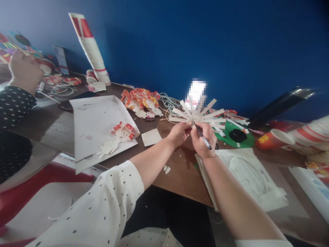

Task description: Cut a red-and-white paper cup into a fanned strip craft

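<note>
Light seems to reach you from ten o'clock, where the blue wall (pixel 218 41) turns hazy and pale. Near two, the upright screen (pixel 196 93) glares white behind pixelation. You have deep shadow at six, and stretched, smeared paper cups (pixel 315 135) at three.

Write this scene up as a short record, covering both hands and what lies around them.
Left hand: pinches the white paper piece
Piece's shape: pale strips fanned out around a round middle
Right hand: grips a pen, far end near that middle
To the left: white tray bearing a paper figure with red-and-white curls
Further back: pile of orange-red paper figures
To the right: green disc, red cup
Co-worker: hand raised at far left, dark dotted sleeve
</note>
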